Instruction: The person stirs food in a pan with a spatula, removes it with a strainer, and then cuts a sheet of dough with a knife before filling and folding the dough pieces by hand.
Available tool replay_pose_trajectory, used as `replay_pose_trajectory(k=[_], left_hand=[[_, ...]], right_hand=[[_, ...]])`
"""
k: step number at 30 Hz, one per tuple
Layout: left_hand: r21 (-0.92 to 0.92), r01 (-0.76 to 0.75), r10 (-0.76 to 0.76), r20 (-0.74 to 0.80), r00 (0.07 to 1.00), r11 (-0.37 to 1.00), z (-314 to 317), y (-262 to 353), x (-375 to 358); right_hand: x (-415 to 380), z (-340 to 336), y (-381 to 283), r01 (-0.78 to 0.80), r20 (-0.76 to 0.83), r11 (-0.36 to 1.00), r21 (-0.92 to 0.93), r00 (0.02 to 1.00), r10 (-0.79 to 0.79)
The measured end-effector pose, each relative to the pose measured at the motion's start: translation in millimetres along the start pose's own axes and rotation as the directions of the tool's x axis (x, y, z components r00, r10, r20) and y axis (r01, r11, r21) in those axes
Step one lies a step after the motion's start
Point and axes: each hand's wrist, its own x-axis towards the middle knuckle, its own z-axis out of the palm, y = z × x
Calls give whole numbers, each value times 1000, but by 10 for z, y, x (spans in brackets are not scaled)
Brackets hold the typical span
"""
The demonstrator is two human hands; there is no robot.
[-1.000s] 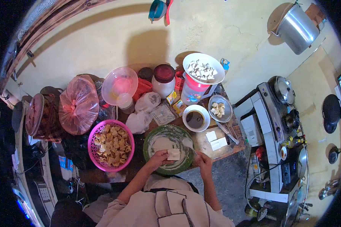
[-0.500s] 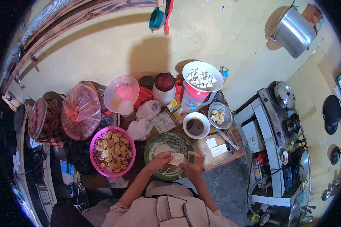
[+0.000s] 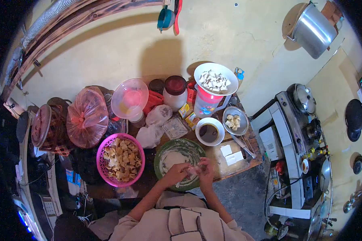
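Note:
Over the green basin point(image 3: 161, 154), which holds white dough or flour, my left hand point(image 3: 178, 173) and my right hand point(image 3: 205, 172) are close together. Fingers of both are bent around something small and pale that I cannot make out. White wrapper squares point(image 3: 234, 158) lie on the board to the right. Behind them stands a white bowl of dark liquid point(image 3: 208, 133), beside a metal strainer with pale chunks point(image 3: 233, 122). A pink basket of folded brown pieces point(image 3: 122, 160) is left of the basin.
A knife point(image 3: 245, 147) lies near the table's right edge. Behind are a pitcher point(image 3: 207, 102) topped by a bowl of white pieces point(image 3: 215, 79), a red-lidded jar point(image 3: 175, 96), and plastic bags point(image 3: 151, 135). A stove point(image 3: 287, 120) stands at the right.
The flat white square between my hands no longer shows as a flat sheet. My fingers have come closer together around something small. The view has shifted slightly.

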Motion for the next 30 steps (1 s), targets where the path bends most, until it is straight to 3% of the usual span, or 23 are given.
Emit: replay_pose_trajectory(k=[1, 4, 7, 10, 11, 14, 17, 19, 21, 23, 26, 30], left_hand=[[-43, -13, 13, -4, 1000, 999, 3, -102, 27], [-87, -22, 22, 3, 1000, 996, -49, -145, 68], [-48, -20, 23, 48, 999, 999, -110, -221, 117], [10, -72, 71, 99, 993, 997, -125, -200, 134], [29, -99, 95, 113, 989, 995, -120, -182, 139], [-102, 11, 2, 120, 993, 995, -93, -243, 163], [-228, -11, -18, -125, 992, 974, -18, -6, 123], [-362, -21, -58, -205, 977, 932, 43, 54, 93], [-568, -38, -127, -248, 960, 822, 133, 15, 61], [-802, -68, -216, -240, 947, 594, 237, -85, 51], [-854, -63, -339, -272, 900, 517, 349, 8, 48], [-846, -167, -263, -336, 904, 507, 465, -58, 76]], right_hand=[[-28, 4, 42, -134, -23, 956, 261, 989, 145], [-70, -135, 61, -182, 107, 881, 436, 983, 150], [-108, -233, 58, 0, 201, 999, -47, 980, 9], [-68, -217, 12, 297, 237, 914, -276, 943, -235], [-60, -216, 5, 314, 224, 901, -297, 941, -254], [-36, -199, -28, 359, 175, 860, -363, 933, -316], [-50, -181, -125, 376, 102, 814, -443, 923, -371], [-63, -157, -142, 376, 61, 784, -495, 914, -400], [-52, -157, -142, 385, 59, 792, -474, 911, -408], [-49, -156, -111, 370, 42, 815, -447, 918, -394], [-48, -124, -68, 305, -10, 884, -354, 944, -330], [-86, -53, -119, 146, -107, 981, -129, 981, -160]])
